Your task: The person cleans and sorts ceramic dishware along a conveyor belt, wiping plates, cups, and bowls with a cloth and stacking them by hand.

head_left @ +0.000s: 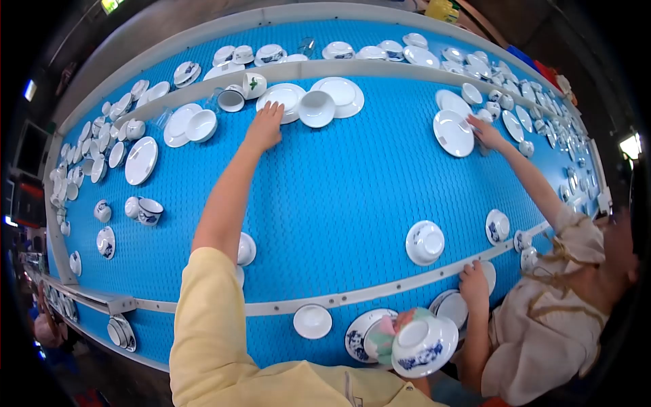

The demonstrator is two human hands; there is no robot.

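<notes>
My left hand (266,125) reaches over the blue conveyor belt (332,183). Its fingers are stretched out at the near edge of a white plate (283,95). Beside that plate a white bowl (317,108) leans in front of another white plate (349,91). Close to my body, my right hand (388,334), largely hidden by a pink and green cloth or glove, holds a white bowl (422,344) with blue decoration. The bowl is tilted, its foot upward. Under and behind it lies a blue-patterned plate (363,332).
A co-worker's hand (483,132) touches a white plate (453,133) at right; their other hand (475,283) is at the near rail (366,293). An upturned bowl (426,243) sits mid-belt. Several cups and plates crowd the left side and the far lane (203,57).
</notes>
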